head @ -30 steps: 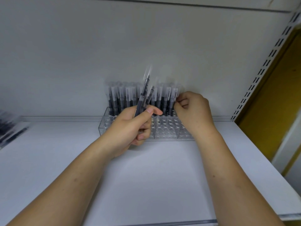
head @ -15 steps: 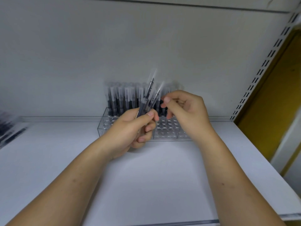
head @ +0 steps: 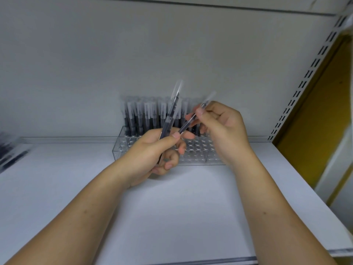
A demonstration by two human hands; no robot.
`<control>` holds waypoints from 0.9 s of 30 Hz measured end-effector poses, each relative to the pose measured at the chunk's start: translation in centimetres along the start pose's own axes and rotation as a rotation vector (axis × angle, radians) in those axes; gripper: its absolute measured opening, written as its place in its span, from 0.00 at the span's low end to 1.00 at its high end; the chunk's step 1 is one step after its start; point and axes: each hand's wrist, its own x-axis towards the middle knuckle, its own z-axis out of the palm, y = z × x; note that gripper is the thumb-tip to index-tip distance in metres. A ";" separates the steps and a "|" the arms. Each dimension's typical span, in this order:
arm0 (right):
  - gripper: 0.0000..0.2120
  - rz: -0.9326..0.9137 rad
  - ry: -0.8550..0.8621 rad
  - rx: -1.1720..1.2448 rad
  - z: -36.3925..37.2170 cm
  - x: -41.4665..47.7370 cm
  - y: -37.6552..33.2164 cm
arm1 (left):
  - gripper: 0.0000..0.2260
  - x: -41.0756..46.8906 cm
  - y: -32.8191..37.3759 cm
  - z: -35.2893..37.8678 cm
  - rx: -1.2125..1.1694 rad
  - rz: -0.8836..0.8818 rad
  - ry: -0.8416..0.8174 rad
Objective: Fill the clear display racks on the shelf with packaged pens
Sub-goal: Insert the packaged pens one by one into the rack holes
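Clear rack [head: 198, 152] on shelf [head: 172, 207]: rear rows held packaged pens [head: 145, 115], front holes empty. Left hand [head: 150, 152] gripped spare pens [head: 169, 121]. Right hand [head: 223, 129] pinched one pen [head: 186, 125] above the rack, unslotted. Roughly half left.

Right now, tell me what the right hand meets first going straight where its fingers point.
Probably the pens gripped in the left hand, just leftward of the right hand; depth is unclear.

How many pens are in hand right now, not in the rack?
2 plainly. The upright pen is gripped by the left hand; the slanted pen is pinched by the right hand, lower end under the left thumb. More may hide in the left fist.
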 end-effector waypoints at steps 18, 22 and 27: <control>0.04 -0.193 0.439 -0.331 -2.4 1.7 1.8 | 0.08 -0.2 0.6 0.1 0.055 0.020 0.133; 0.07 -0.177 0.380 -0.449 -2.3 1.8 2.4 | 0.06 -0.1 0.5 0.0 -0.010 0.020 0.121; 0.10 -0.168 0.325 -0.575 -2.3 1.8 2.9 | 0.09 0.0 0.5 0.1 -0.109 0.009 0.106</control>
